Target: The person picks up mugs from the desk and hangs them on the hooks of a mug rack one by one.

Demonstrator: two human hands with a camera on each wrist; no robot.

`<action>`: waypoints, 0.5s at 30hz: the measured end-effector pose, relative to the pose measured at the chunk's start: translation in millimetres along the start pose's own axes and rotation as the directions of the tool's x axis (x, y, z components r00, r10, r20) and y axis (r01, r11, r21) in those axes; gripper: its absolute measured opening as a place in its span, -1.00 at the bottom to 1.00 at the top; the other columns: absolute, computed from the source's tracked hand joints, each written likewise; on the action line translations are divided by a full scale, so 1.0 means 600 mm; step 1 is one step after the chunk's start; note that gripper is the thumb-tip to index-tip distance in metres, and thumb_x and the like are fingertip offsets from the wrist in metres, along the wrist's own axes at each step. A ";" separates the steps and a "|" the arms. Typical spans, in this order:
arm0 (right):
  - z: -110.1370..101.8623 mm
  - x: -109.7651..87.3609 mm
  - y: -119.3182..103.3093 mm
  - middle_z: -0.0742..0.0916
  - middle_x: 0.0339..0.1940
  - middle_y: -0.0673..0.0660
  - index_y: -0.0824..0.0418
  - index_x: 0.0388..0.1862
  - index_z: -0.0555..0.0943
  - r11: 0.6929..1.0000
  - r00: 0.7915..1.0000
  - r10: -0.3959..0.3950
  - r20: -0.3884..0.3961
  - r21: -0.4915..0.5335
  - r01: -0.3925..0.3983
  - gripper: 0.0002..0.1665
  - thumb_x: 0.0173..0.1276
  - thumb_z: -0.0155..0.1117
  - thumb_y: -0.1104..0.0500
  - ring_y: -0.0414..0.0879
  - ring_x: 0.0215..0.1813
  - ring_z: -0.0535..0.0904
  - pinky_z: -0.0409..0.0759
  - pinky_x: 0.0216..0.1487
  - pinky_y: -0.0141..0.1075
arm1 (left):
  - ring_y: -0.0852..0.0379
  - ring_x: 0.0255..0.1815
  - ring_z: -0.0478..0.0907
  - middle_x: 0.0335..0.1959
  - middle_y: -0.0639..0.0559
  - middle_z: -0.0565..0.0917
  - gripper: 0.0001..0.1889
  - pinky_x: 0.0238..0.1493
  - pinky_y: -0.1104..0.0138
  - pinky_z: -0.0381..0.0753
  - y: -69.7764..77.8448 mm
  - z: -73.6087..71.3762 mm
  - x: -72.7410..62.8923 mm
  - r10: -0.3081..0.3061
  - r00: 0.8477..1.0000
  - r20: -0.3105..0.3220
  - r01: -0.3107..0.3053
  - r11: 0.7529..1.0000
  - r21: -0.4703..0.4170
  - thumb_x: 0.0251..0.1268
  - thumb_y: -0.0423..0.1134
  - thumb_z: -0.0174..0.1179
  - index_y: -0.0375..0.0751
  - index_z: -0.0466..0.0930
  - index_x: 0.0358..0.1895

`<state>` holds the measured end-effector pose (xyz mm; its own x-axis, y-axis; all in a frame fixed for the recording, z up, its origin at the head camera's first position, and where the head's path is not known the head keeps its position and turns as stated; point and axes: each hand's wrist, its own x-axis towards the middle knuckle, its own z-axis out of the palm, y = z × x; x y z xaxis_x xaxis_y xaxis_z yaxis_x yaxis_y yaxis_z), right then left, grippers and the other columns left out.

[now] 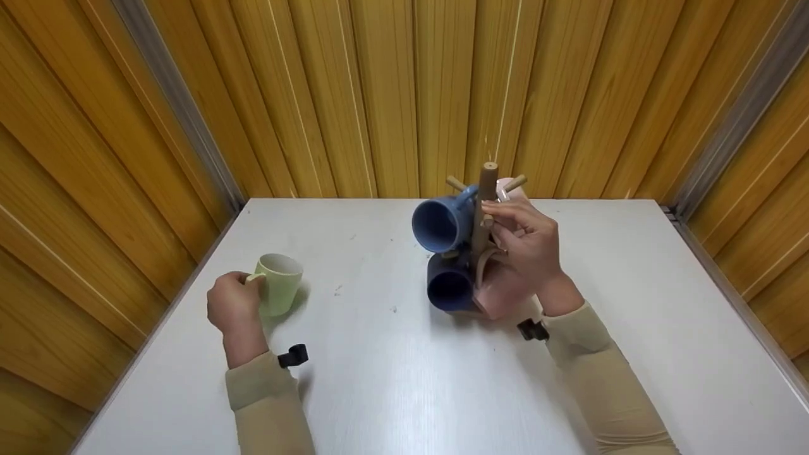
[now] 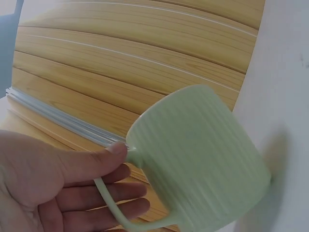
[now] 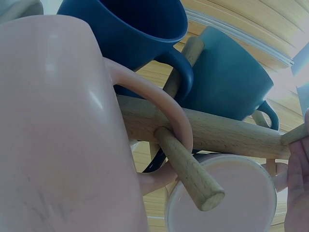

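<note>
My left hand (image 1: 234,302) pinches the handle of a pale green mug (image 1: 278,287) at the left of the table, thumb on top of the handle in the left wrist view. Whether the mug's base touches the table, I cannot tell. My right hand (image 1: 528,243) grips the wooden mug tree (image 1: 488,183) near its top, at a front peg. Hung on the tree are a light blue mug (image 1: 436,224), a dark blue mug (image 1: 450,284) beneath it, and a pink mug (image 1: 505,292) low down, partly behind my wrist. A paler pink mug (image 3: 222,198) hangs higher, mostly hidden in the head view.
The white table (image 1: 379,354) ends at a wood-panelled wall (image 1: 379,95) behind, with panels on both sides too. Bare wooden pegs (image 1: 456,184) stick out near the tree's top. A black strap piece (image 1: 294,356) juts from each sleeve.
</note>
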<state>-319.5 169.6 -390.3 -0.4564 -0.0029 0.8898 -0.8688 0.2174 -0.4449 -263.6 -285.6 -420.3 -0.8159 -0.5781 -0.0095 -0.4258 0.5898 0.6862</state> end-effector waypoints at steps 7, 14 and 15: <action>0.000 0.000 0.000 0.83 -0.16 0.34 0.39 -0.13 0.80 1.000 1.000 -0.007 0.000 0.013 0.007 -0.66 0.12 0.44 0.61 -0.24 0.07 0.75 0.67 0.21 -0.36 | -0.33 0.16 0.63 0.12 -0.36 0.72 -0.62 0.10 -0.13 0.59 -0.002 0.007 0.006 0.022 0.999 -0.039 -0.023 0.999 -0.022 0.45 -0.14 0.27 -0.38 0.68 0.12; 0.001 0.001 0.001 0.84 -0.16 0.34 0.39 -0.13 0.80 1.000 1.000 -0.011 0.002 0.006 0.011 -0.65 0.12 0.45 0.62 -0.25 0.07 0.75 0.66 0.23 -0.37 | -0.28 0.10 0.65 0.08 -0.35 0.74 -0.65 0.09 -0.07 0.62 0.006 0.002 0.000 0.048 0.998 -0.034 -0.050 0.997 -0.051 0.45 -0.16 0.28 -0.38 0.69 0.10; 0.001 0.001 0.001 0.84 -0.16 0.33 0.38 -0.12 0.80 1.000 1.000 -0.009 0.003 0.004 0.009 -0.66 0.12 0.44 0.61 -0.26 0.07 0.75 0.66 0.22 -0.37 | -0.28 0.10 0.66 0.08 -0.35 0.74 -0.65 0.10 -0.06 0.63 0.010 0.000 -0.003 0.056 0.998 -0.031 -0.057 0.996 -0.062 0.45 -0.16 0.28 -0.38 0.70 0.10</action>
<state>-320.3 169.0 -390.4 -0.4487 -0.0079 0.8936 -0.8739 0.2131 -0.4370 -265.0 -281.2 -416.3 -0.8257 -0.5618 0.0514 -0.3534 0.5861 0.7291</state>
